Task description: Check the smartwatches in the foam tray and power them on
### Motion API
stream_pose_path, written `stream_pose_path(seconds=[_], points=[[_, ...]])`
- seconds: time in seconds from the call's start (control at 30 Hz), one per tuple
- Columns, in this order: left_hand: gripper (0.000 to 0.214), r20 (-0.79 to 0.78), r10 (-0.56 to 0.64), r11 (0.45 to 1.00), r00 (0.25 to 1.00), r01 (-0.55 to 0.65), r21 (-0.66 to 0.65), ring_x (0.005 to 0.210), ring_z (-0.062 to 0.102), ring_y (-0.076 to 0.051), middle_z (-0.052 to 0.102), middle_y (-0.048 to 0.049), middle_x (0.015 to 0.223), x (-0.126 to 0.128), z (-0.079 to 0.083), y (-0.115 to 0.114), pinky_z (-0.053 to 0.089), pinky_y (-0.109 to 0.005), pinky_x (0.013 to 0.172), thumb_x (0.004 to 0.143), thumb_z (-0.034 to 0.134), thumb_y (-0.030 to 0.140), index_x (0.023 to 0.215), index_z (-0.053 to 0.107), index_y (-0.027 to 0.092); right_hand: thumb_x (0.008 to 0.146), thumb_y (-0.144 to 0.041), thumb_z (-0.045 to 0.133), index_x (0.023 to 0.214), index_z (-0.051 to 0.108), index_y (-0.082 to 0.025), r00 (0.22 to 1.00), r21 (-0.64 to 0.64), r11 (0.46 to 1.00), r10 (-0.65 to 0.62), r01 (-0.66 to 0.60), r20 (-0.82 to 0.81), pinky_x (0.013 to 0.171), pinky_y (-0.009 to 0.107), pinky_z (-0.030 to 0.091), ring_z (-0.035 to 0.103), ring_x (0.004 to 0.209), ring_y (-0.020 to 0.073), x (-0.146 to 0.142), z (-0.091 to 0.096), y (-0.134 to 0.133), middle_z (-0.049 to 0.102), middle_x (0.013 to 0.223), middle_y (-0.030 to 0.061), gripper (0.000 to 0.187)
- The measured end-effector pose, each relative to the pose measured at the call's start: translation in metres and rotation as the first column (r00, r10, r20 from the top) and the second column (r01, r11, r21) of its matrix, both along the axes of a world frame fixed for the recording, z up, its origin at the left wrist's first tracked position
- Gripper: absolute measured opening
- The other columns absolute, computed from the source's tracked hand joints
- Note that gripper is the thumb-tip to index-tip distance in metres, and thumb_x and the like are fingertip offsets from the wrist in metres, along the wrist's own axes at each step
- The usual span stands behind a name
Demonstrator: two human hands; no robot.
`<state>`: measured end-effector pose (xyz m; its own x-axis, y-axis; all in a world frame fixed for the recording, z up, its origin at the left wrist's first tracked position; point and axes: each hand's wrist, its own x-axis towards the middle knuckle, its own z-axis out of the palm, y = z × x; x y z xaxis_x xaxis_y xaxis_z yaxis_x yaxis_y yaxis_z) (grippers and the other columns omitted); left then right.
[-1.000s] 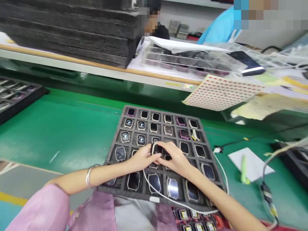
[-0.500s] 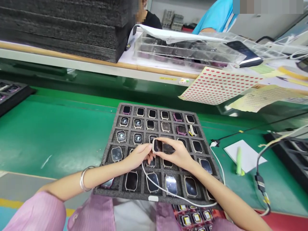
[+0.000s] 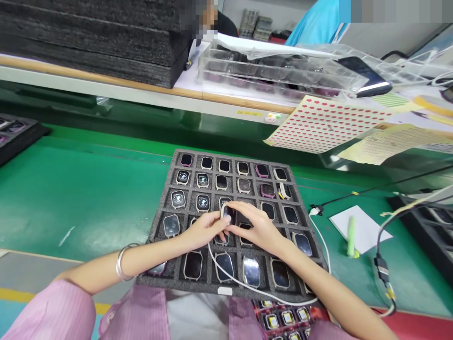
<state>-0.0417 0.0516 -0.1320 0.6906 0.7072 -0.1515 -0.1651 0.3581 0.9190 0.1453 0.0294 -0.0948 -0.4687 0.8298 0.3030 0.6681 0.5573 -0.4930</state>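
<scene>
The left hand (image 3: pixel 205 228) and the right hand (image 3: pixel 261 227) meet at one grip. The left thumb (image 3: pixel 220 225) lies across from its left; the right index finger (image 3: pixel 245 209) curves at its right. Both forearms (image 3: pixel 155 253) slant up from below it.

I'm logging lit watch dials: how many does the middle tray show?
5. Second row from far side of tray: leftmost watch and neighbour. Third row: first watch, second watch, third watch partly behind held watch. Left hand and right hand may hide others.

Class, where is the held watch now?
In the head view, the watch is between left hand and right hand, above the middle of the foam tray.
</scene>
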Motion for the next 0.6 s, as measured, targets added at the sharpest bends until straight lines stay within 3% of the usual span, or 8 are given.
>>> stream_pose_path(seconds=[0.13, 0.27, 0.43, 0.6], points=[[0.041, -0.046, -0.010, 0.999, 0.999, 0.012, 0.045, 0.064, 0.064, -0.015, 0.064, -0.0024, 0.073, -0.0010, -0.0004, 0.0002, 0.051, -0.027, 0.065, 0.076, 0.067, 0.052, 0.084, 0.063, 0.012, 0.092, -0.034, 0.058, 0.123, 0.054, -0.019, 0.998, 0.028, 0.999, 0.045, -0.046, 0.037, 0.088, 0.044, 0.052, 0.061, 0.105, 0.0272, -0.0005, 0.0009, -0.0020, 0.063, 0.115, 0.0128, 0.035], [0.038, -0.055, -0.016, 0.999, 0.998, 0.014, -0.047, 0.068, 0.068, -0.019, 0.068, -0.0040, 0.071, -0.0018, -0.0013, -0.0002, 0.055, -0.032, 0.071, 0.068, 0.076, 0.045, 0.080, 0.065, 0.010, 0.090, -0.036, 0.059, 0.121, 0.053, -0.019, 0.996, 0.032, 0.997, 0.075, -0.076, 0.039, 0.084, 0.043, 0.052, 0.061, 0.101, 0.0267, -0.0035, 0.0006, -0.0045, 0.064, 0.109, 0.0121, 0.035], [0.041, -0.022, -0.021, 0.997, 1.000, 0.019, -0.080, 0.066, 0.069, -0.019, 0.069, -0.0049, 0.074, -0.0042, 0.0007, -0.0009, 0.057, -0.032, 0.067, 0.067, 0.078, 0.042, 0.087, 0.063, 0.010, 0.086, -0.034, 0.063, 0.115, 0.055, -0.018, 0.996, 0.042, 0.995, 0.084, -0.085, 0.030, 0.083, 0.042, 0.051, 0.061, 0.097, 0.0257, -0.0057, -0.0013, -0.0061, 0.065, 0.104, 0.0105, 0.034], [0.041, -0.019, -0.091, 0.994, 0.996, 0.089, -0.061, 0.062, 0.069, -0.019, 0.068, -0.0063, 0.068, -0.0061, 0.0032, -0.0019, 0.057, -0.030, 0.061, 0.070, 0.075, 0.044, 0.083, 0.061, 0.008, 0.082, -0.030, 0.067, 0.112, 0.056, -0.018, 0.995, 0.067, 0.993, 0.098, -0.097, -0.004, 0.083, 0.040, 0.050, 0.061, 0.091, 0.0233, -0.0067, -0.0020, -0.0076, 0.066, 0.098, 0.0077, 0.034]])
